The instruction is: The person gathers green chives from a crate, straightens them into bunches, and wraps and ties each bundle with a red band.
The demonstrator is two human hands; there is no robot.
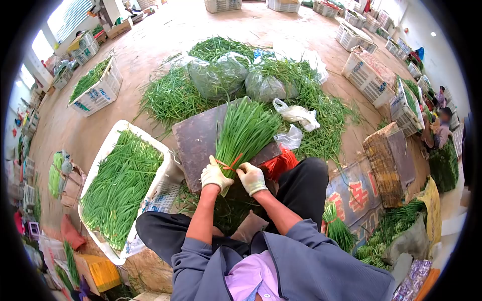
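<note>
A thick bunch of garlic chives [244,128] lies over a dark board [197,135] in front of me, its stem ends toward my body. My left hand [216,175], in a pale work glove, is closed around the left side of the stems. On the right side my gloved right hand [252,178] pinches the end of a red tie [232,165], which runs across the stems. More red ties [282,163] hang in a bundle at the board's right edge, beside my knee.
A white crate [168,168] full of loose chives stands at my left. Beyond the board are heaped greens [173,95] and plastic bags [218,75]. Tied bunches [339,228] lie at my right, near a wooden block [384,163]. Another person [443,128] sits far right.
</note>
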